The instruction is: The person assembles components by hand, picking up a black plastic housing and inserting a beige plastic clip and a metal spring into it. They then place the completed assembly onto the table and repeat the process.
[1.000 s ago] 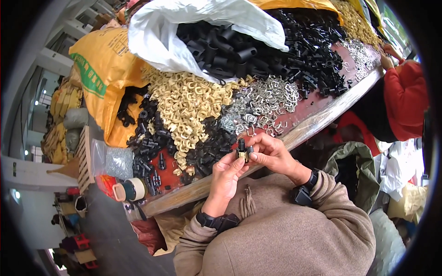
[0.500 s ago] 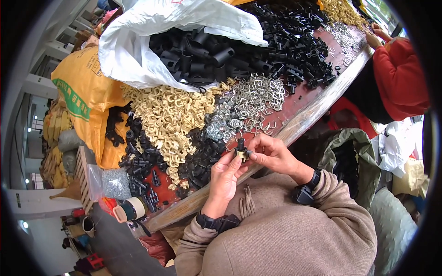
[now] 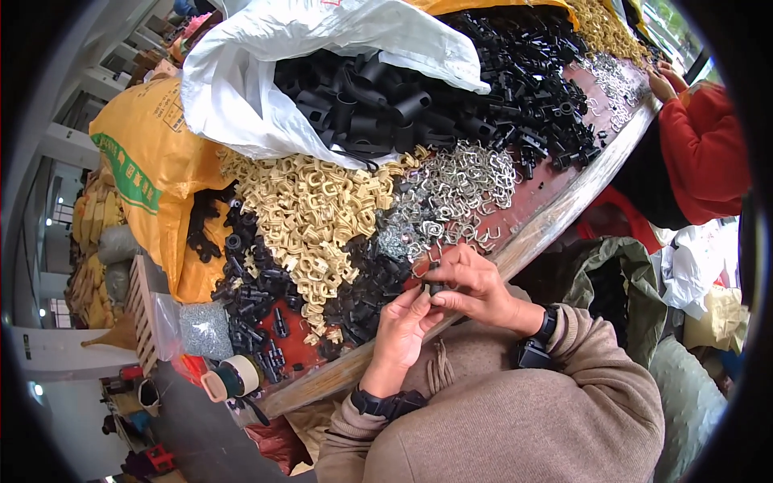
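Observation:
Close together at the table's front edge, both my hands are closed on one small black plastic fitting (image 3: 436, 285). My left hand (image 3: 401, 332) pinches it from below between thumb and fingers. From the right, the thumb and bent fingers of my right hand (image 3: 481, 291) grip its upper part. Fingers cover most of the fitting, so its full shape is hidden. Just beyond the hands lie a heap of bent silver metal hooks (image 3: 475, 187) and some tiny silver pieces (image 3: 396, 235). To their left spreads a pile of cream plastic clips (image 3: 310, 221).
A white sack (image 3: 233, 88) of black tubes lies at the back, beside an orange sack (image 3: 153, 129). Black fittings (image 3: 535, 97) are heaped behind the hooks. A wooden rail (image 3: 555, 221) edges the red table. On the far right, a red-sleeved person (image 3: 700, 157) works. A spool (image 3: 240, 375) stands left.
My right-hand fingers have come further over the black fitting. The cream part visible on it before is now hidden. The whole view has shifted slightly.

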The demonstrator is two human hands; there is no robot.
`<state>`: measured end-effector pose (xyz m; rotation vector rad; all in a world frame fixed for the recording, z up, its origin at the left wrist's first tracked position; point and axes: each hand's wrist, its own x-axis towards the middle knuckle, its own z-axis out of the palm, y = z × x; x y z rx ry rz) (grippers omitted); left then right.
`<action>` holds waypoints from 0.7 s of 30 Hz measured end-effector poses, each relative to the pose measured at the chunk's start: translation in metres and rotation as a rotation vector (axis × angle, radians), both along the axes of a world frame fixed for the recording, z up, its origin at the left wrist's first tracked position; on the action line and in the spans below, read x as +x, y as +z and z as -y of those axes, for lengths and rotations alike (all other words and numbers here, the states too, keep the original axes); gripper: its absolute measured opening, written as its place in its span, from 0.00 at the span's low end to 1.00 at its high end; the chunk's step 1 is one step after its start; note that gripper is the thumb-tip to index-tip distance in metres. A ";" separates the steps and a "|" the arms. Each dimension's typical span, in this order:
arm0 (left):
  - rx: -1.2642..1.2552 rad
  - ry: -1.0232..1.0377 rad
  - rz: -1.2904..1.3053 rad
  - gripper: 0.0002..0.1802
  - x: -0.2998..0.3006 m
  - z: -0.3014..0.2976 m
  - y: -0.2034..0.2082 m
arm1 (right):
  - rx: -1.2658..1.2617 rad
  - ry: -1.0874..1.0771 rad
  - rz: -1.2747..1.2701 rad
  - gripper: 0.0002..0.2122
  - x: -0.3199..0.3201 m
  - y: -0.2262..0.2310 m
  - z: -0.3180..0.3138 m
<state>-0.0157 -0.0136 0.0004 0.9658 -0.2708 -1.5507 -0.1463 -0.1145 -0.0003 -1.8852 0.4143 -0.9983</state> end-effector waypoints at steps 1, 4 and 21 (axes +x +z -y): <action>-0.014 -0.011 -0.018 0.16 0.001 -0.001 -0.001 | -0.058 -0.001 0.002 0.13 0.000 -0.004 0.000; -0.002 -0.040 -0.019 0.16 0.000 0.000 0.005 | -0.174 0.000 -0.030 0.14 0.000 -0.006 0.001; -0.139 0.050 0.103 0.16 0.016 -0.017 -0.010 | -0.733 -0.576 -0.771 0.14 -0.015 0.010 0.172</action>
